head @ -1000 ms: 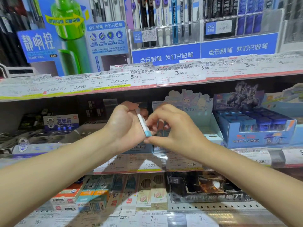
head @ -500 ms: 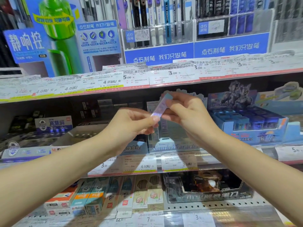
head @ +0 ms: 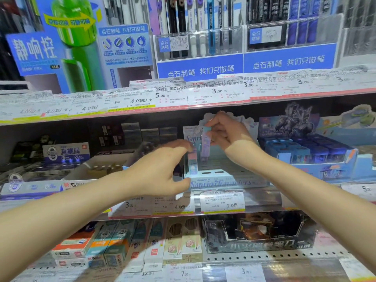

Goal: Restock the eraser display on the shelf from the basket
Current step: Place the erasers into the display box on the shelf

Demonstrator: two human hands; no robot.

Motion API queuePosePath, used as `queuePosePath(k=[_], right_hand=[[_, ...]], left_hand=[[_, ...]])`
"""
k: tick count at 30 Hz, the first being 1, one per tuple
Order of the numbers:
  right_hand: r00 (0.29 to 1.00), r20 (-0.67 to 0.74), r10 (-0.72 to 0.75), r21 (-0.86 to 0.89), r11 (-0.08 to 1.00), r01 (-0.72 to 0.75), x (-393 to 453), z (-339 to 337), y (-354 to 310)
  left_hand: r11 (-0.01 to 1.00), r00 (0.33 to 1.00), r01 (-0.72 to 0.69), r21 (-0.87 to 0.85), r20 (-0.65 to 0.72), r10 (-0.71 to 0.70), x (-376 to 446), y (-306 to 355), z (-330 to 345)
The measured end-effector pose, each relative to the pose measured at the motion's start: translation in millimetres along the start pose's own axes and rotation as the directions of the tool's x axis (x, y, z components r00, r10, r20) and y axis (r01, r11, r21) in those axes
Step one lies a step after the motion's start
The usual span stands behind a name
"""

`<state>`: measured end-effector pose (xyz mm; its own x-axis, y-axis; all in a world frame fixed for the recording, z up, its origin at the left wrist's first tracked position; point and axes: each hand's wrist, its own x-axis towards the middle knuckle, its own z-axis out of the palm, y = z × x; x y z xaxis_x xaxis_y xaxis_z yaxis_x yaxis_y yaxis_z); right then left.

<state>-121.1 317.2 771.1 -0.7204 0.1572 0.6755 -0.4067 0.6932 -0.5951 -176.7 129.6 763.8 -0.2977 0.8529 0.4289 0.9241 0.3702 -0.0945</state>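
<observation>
Upper shelf [head: 183, 107] overhead, blue box [head: 317, 159] rightward (close) — slots [head: 213, 172] open

Store shelving fills the frame. Upper shelf edge [head: 183, 102] crosses the middle, lined with price tags [head: 217, 92]. Blue pen displays [head: 244, 64] upper right, green pen poster [head: 79, 47] upper left. Pegboard shelf [head: 264, 258] at bottom. Bright overhead light.

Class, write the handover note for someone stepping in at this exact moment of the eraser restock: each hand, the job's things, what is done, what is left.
Right hand: pinches a slim eraser upright over the pastel display box.
Left hand: at the box's front left corner, fingers on a second eraser standing there; grip blurred.
Done: one eraser about seated.
Left: lower the right-hand eraser into a slot, then fetch more. The basket is out of view.
</observation>
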Motion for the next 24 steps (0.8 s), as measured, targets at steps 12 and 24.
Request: queuePosePath(k=[12, 24], right_hand=[[0.996, 0.079, 0.043, 0.027, 0.999, -0.045, -5.2, 6.8, 10.4], [0.997, 0.002, -0.078, -0.1, 0.992, 0.078, -5.9, 7.6, 24.7]], left_hand=[[0.994, 0.996, 0.016, -0.111, 0.088, -0.006, -1.9, -2.0, -8.5], [0.981, 0.993, 0.007, -0.195, 0.118, 0.016, -1.7, -5.1, -15.2]])
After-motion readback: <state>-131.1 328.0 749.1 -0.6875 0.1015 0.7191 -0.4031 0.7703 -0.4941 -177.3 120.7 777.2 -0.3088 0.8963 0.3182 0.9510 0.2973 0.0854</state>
